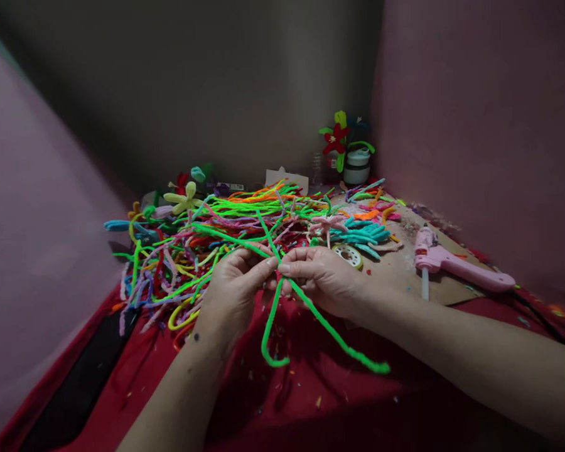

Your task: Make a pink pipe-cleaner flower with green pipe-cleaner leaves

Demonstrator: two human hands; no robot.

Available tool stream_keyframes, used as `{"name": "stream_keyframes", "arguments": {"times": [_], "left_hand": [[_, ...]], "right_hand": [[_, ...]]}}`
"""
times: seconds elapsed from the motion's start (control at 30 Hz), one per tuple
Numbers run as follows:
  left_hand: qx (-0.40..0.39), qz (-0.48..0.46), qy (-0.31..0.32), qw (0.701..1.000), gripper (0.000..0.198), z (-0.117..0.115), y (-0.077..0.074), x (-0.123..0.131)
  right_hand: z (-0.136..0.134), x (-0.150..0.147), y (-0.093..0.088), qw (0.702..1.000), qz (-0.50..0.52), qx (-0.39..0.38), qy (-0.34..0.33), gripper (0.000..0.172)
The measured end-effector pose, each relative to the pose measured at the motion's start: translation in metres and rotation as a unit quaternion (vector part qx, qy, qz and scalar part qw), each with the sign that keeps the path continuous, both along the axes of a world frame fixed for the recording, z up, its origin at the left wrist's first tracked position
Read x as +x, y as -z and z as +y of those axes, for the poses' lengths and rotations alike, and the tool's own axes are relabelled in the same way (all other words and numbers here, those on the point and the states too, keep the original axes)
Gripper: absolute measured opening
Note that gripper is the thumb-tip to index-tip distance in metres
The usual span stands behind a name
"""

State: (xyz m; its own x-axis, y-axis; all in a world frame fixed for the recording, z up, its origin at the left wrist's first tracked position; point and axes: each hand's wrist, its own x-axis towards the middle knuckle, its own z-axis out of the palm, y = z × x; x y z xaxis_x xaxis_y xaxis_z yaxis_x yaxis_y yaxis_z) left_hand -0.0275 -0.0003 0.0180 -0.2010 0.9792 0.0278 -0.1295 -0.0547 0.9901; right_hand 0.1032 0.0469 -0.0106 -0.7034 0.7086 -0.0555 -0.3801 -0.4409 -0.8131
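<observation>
Two bright green pipe cleaners point(327, 325) cross between my hands in an X. My left hand point(238, 282) pinches them near the crossing with thumb and fingers. From the other side my right hand point(317, 273) grips the same spot, its fingertips almost touching the left thumb. Two ends hang toward me; the left one is bent into a hook at its tip. The other ends point away over a large heap of coloured pipe cleaners point(245, 207). How the green stems join at the crossing is partly covered by my fingers.
A pink glue gun point(461, 262) rests on a cardboard sheet point(405, 285) at the right. Near it lie a tape roll point(348, 255) and teal pipe-cleaner pieces point(362, 233). Pipe-cleaner flowers point(335, 138) stand behind, by a lidded container point(357, 168). Scraps dot the red cloth point(311, 389).
</observation>
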Motion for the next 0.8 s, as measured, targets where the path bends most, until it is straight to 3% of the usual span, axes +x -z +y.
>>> {"name": "stream_keyframes", "arguments": {"times": [0.23, 0.4, 0.57, 0.8], "left_hand": [[-0.051, -0.073, 0.047, 0.995, 0.014, -0.001, -0.003, 0.002], [-0.059, -0.089, 0.081, 0.991, 0.017, 0.001, 0.001, -0.003], [-0.085, -0.077, 0.118, 0.986, 0.014, -0.002, 0.000, -0.008], [-0.050, -0.076, 0.065, 0.994, 0.012, 0.000, 0.005, -0.007]], "right_hand": [[-0.005, -0.002, -0.005, 0.997, 0.070, -0.010, 0.036, 0.034], [0.001, -0.001, 0.003, 0.993, 0.113, 0.036, -0.020, 0.029], [0.003, 0.001, 0.007, 0.989, 0.128, 0.036, -0.059, 0.022], [-0.004, -0.001, -0.001, 0.994, 0.100, 0.030, -0.043, 0.022]]}}
